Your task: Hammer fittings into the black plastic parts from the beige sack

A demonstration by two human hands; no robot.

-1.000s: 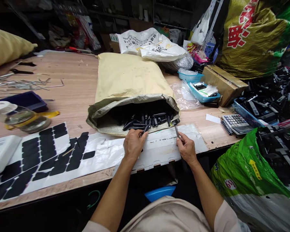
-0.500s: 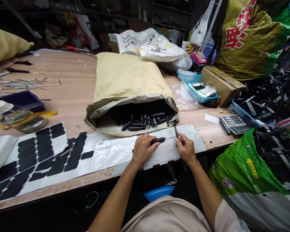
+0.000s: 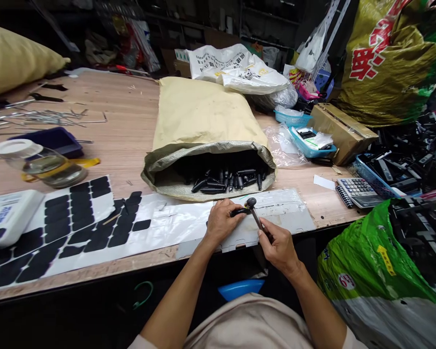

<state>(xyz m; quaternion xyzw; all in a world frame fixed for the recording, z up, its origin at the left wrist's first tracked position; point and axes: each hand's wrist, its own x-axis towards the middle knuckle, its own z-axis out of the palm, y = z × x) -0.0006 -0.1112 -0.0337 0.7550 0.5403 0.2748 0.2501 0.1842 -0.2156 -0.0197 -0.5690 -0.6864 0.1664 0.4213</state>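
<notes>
My left hand [image 3: 222, 220] is closed around a black tube-like piece [image 3: 237, 212], whose end sticks out to the right past the fingertips. My right hand [image 3: 279, 245] grips the handle of a small hammer [image 3: 257, 218]. The hammer's head is over the right end of the black piece; whether they touch I cannot tell. Under both hands lies a grey-white flat board [image 3: 287, 213] at the table edge. Just behind, a beige woven sack [image 3: 203, 114] lies with its mouth facing me, and several similar black pieces [image 3: 218, 185] are inside the opening.
Black patches on white sheets [image 3: 82, 208] cover the left front, near a glass jar [image 3: 53, 167] and metal rods [image 3: 51, 116]. On the right are a calculator [image 3: 359, 191], blue baskets [image 3: 310, 145], a cardboard box [image 3: 343, 133] and a green sack [image 3: 356, 261] of black parts.
My right hand has swung the hammer left, from beside the sack's corner to above the black piece. My left hand keeps hold of the piece. The whole view has shifted slightly.
</notes>
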